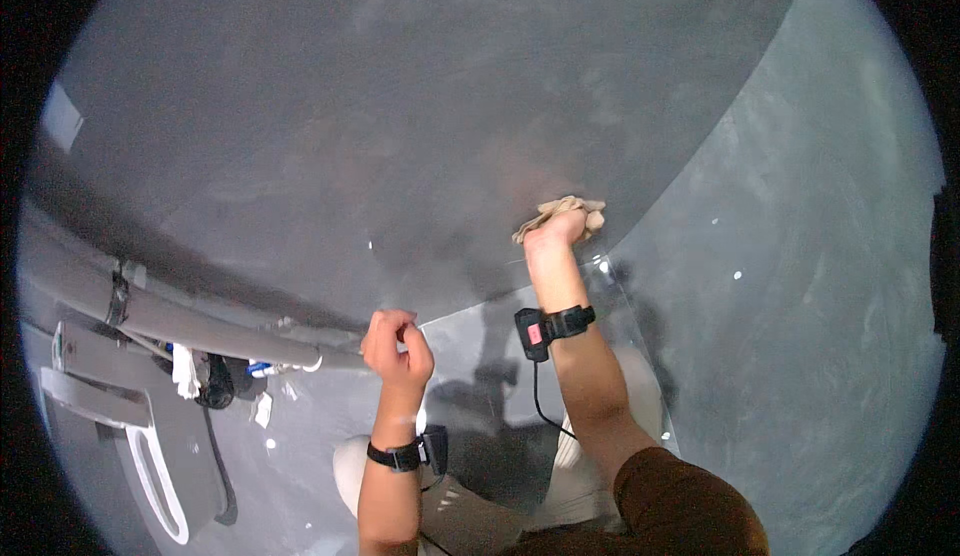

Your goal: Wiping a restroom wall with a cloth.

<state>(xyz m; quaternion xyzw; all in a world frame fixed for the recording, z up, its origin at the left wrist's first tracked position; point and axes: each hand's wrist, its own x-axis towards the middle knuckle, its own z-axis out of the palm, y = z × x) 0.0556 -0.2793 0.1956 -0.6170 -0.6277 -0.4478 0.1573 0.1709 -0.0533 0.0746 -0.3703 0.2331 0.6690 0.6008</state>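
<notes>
My right hand [566, 224] holds a crumpled beige cloth [561, 207] flat against a large dark grey wall-like surface [420, 120], close to its lower right corner. Most of its fingers are hidden by the cloth and the wrist. My left hand [397, 347] hangs in front of the lower edge of the same surface, loosely curled, and no object shows in it. A black strap with a small device [534, 334] sits on my right forearm; a similar strap [405, 455] circles the left wrist.
A pale pipe [225, 342] runs along the left. Below it a grey plastic bin with a white-edged handle [161, 488] stands by a white cloth [185, 370], a black bundle [217, 383] and paper scraps [262, 409]. Grey-green marbled paneling [795, 256] rises at right.
</notes>
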